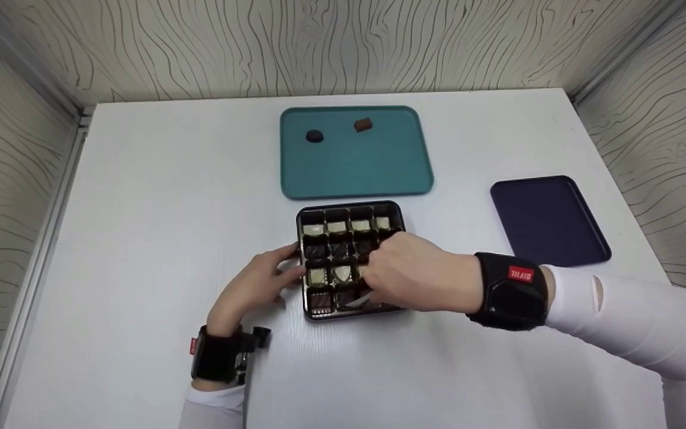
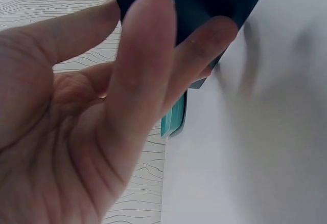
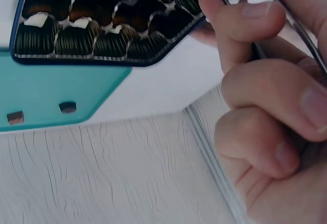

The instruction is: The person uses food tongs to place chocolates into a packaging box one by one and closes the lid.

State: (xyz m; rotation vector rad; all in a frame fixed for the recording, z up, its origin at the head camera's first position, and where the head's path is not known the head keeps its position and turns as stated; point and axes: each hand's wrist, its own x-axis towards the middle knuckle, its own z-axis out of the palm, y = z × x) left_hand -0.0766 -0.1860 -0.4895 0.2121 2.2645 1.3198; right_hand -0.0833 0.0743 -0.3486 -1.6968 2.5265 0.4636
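A dark box of chocolates (image 1: 318, 262) stands on the white table, its compartments holding pale and dark pieces in rows. At its left side, the left hand (image 1: 256, 280) rests its fingertips on the wall; the left wrist view shows fairly straight fingers against the dark blue box side (image 2: 199, 4). Over the box's right part, the right hand (image 1: 417, 271) grips slim metal tongs (image 3: 301, 32), with curled fingers (image 3: 255, 137) around them. The tongs' shiny end (image 1: 358, 300) reaches into the front row. The right hand hides several compartments, and what lies between the tips cannot be made out.
Behind the box lies a teal tray (image 1: 355, 173) with a round dark chocolate (image 1: 314, 136) and a square brown chocolate (image 1: 363, 124). A dark purple tray (image 1: 548, 220) lies at the right, near the right forearm. Wood-patterned panels (image 1: 319, 47) border the table.
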